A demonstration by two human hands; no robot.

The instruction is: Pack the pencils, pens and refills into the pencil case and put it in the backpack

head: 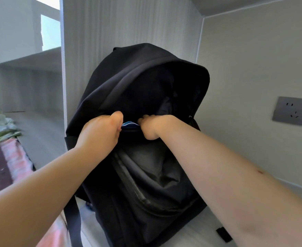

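Backpack (146, 82) stands upright and gaping, left hand (100, 132) and right hand (155, 126) both clenched on its near opening edge, a blue-and-white sliver (129, 124), perhaps the pencil case, pinched between them

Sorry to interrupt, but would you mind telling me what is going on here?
A person is working at a black backpack standing upright on a pale surface. Both hands grip the near edge of its opening, the left hand beside the right hand. A sliver of something blue and white shows between them; whether that is the pencil case is unclear.
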